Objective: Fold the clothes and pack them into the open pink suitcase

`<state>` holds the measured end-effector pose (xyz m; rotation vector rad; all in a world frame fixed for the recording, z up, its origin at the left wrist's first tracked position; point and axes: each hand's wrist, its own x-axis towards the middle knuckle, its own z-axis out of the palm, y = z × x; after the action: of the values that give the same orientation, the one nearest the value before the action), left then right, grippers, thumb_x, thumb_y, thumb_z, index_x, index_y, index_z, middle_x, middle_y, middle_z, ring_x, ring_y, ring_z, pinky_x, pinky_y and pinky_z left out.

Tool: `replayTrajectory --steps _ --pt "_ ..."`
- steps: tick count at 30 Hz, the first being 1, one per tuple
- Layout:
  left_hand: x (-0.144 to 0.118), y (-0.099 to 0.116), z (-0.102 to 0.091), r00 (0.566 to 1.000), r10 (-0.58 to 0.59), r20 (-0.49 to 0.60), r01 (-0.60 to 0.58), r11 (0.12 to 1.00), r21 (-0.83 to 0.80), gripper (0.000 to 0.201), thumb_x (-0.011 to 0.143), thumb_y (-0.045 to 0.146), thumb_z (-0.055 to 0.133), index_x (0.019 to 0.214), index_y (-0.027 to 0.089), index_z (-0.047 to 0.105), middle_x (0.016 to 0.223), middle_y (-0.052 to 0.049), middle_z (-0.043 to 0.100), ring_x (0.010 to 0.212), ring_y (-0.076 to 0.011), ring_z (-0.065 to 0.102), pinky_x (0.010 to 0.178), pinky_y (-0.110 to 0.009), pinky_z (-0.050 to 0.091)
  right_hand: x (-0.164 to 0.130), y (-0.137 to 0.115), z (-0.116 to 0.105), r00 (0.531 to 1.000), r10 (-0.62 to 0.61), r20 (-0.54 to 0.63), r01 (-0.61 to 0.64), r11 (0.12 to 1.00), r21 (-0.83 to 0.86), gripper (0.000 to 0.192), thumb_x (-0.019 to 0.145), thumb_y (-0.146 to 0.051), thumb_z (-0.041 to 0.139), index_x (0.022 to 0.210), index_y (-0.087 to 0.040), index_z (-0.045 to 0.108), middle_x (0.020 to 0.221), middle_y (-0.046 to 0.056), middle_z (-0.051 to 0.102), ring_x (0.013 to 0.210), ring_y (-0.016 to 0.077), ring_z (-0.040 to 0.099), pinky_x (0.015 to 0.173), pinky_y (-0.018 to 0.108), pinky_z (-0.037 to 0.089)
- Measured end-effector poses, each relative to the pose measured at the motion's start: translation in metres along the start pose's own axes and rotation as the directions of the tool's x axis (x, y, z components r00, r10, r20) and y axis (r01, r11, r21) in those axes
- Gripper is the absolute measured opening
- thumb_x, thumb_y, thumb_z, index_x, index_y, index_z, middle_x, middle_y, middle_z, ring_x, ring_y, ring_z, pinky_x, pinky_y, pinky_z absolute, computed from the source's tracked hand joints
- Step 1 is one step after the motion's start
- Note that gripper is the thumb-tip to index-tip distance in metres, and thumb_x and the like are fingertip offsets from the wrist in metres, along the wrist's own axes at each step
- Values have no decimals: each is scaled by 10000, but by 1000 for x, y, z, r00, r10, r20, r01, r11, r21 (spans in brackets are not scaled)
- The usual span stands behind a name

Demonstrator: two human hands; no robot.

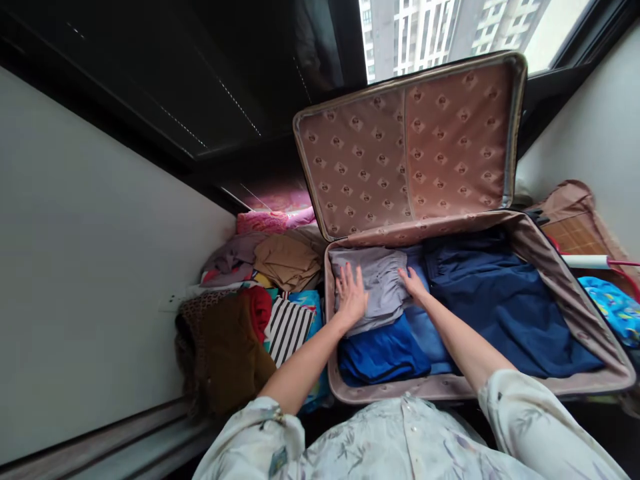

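Both my hands are down flat on the grey folded garment (374, 287) in the open suitcase (575, 300), top-left corner of the case as I look at it. Left hand (351, 293): fingers spread wide, palm down, not gripping anything, just pressing the cloth so the fold stays put and the pile sits low. Right hand (413, 283) is at the garment's right edge, fingers loosely curled on the fabric w/ tips on the hem; looks like a light press or pinch, can't tell for sure if any cloth is actually caught betw. them. Under my palms, toward my wrists, the bright blue folded piece (383, 357) sticks out from beneath the grey one, so grey is stacked on top, prob. to fill that side in layers. Just right of my right fingers is the big navy garment (505, 307), laid flat & taking up the rest of the case. Past my fingertips the lid (410, 147) stands propped open, patterned lining facing me. Left of my left hand, outside the case wall, there's a heap of clothes: striped piece (287, 328), brown bundle (225, 353), tan folded cloth (287, 260), all close by within reach. Far right, beyond the case, a blue printed item (613, 308).
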<state>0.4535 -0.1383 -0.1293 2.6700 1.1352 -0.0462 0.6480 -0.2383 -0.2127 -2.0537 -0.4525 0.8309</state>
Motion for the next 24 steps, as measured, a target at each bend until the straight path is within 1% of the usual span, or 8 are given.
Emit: replayTrajectory --steps 3,5,7,10,14,19,21,24 --pt "16 6 21 999 5 42 -7 998 57 897 893 455 663 1649 214 244 1735 -156 -11 1571 -450 -82 1217 -705 129 -18 -2 4 998 -33 -47 21 973 -230 954 897 -595 568 1626 -65 255 1614 278 350 1473 398 383 1173 571 328" --pt "36 -1 33 998 -52 39 49 996 74 865 914 517 617 1653 267 244 1741 -118 1 1567 -468 -74 1201 -735 113 -41 -5 11 963 -270 11 243 845 -476 887 907 -550 590 1644 -179 265 1697 218 189 1544 431 209 1195 637 215" --pt "58 -13 45 994 -104 40 100 991 92 801 939 552 557 1647 320 262 1741 -91 72 1570 -469 -34 1199 -738 110 -66 -2 24 837 -482 259 533 609 -588 857 882 -593 634 1628 -311 319 1734 140 80 1563 458 87 1191 672 146" --pt "83 -32 64 989 -109 104 96 988 121 732 949 620 495 1619 388 318 1718 -61 206 1574 -453 38 1219 -707 94 -93 20 46 701 -460 545 712 418 -564 955 775 -703 719 1603 -437 324 1741 100 69 1543 510 94 1158 714 142" --pt "95 -43 88 980 -104 169 86 990 107 763 944 681 440 1630 384 285 1709 -67 234 1569 -461 67 1227 -694 47 -95 45 63 742 -344 575 670 400 -625 1039 735 -717 749 1615 -453 264 1737 128 77 1530 540 113 1129 755 145" --pt "101 -37 87 960 -109 259 99 994 51 779 943 685 437 1636 370 272 1712 -94 216 1557 -477 119 1218 -707 66 -98 31 63 743 -369 559 670 399 -627 1050 733 -644 791 1615 -465 250 1738 123 70 1521 565 120 1116 769 152" --pt "102 -33 76 953 -108 284 99 994 44 786 932 649 500 1630 346 305 1704 -122 227 1544 -505 134 1196 -743 92 -109 24 66 659 -426 620 752 351 -558 1070 736 -582 811 1625 -450 229 1740 104 56 1538 539 94 1152 742 125" --pt "97 -31 50 965 -31 259 29 999 15 740 880 509 668 1558 295 465 1643 -185 332 1477 -530 300 1145 -764 235 -127 27 75 445 -452 773 895 256 -365 947 808 -567 750 1618 -433 280 1738 82 91 1569 438 122 1210 661 117"
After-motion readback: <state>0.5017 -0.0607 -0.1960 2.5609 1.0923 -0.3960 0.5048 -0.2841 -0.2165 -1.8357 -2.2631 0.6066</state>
